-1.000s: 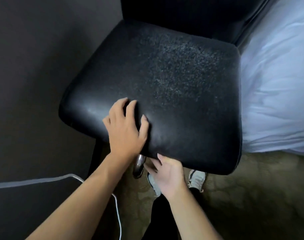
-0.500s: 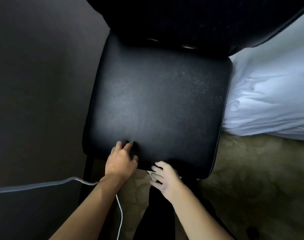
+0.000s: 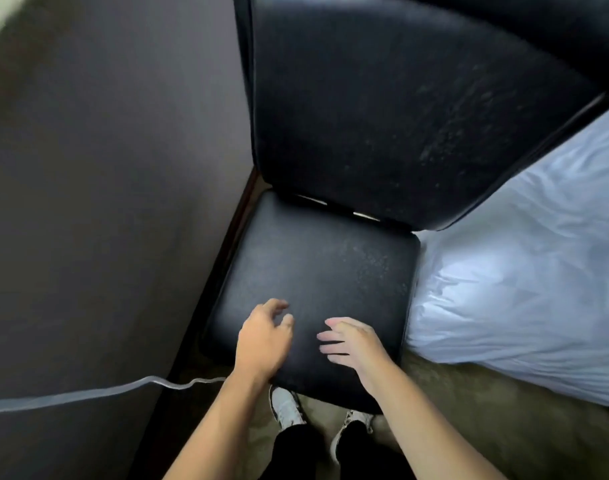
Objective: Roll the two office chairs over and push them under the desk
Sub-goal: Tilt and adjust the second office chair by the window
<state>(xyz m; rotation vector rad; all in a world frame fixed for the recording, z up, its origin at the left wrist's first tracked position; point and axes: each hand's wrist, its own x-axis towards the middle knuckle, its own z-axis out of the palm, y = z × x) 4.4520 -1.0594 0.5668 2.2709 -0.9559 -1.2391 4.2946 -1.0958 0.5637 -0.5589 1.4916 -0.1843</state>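
Both hands have let go: left hand (image 3: 264,341) and right hand (image 3: 353,342) hover open, empty, over chair (image 3: 316,271) seat

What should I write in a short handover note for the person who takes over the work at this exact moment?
Left hand: open, fingers loosely curled, over the front of the chair seat, holding nothing.
Right hand: open, fingers spread, beside the left one over the seat front; whether it touches cannot be told.
Chair: one black office chair, backrest away from the person, squeezed between a dark wall and a white bed. A white cable runs at left.
Done: nothing visible; no desk or second chair in view.
Left: roll both chairs under the desk.
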